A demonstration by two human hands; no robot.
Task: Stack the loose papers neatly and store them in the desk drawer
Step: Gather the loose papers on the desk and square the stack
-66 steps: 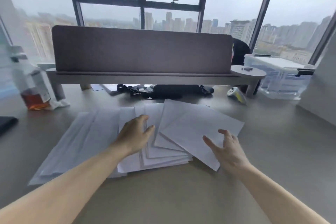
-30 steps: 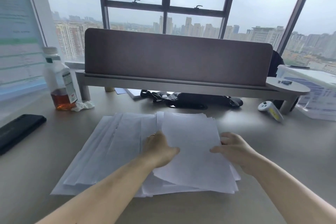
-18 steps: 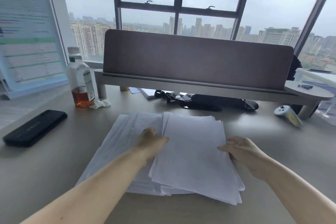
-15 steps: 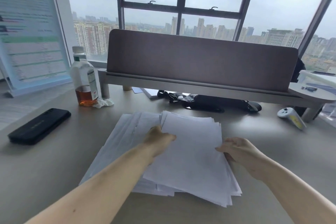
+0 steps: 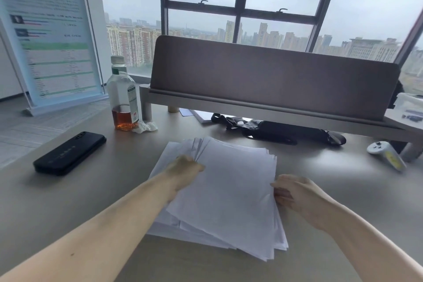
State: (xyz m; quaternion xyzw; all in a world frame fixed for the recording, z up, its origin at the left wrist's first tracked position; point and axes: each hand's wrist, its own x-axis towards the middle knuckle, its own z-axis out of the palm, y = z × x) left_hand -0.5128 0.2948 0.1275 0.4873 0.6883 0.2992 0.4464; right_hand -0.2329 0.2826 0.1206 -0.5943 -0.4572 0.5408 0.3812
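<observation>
Papers (image 5: 231, 192) over left hand (image 5: 183, 173) fingertips

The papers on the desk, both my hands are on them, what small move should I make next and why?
Probably squeeze both hands inward to square the pile. The papers still fan out at the far-left corner and near edge, with your left hand and right hand on opposite sides. No drawer is in view yet.
</observation>
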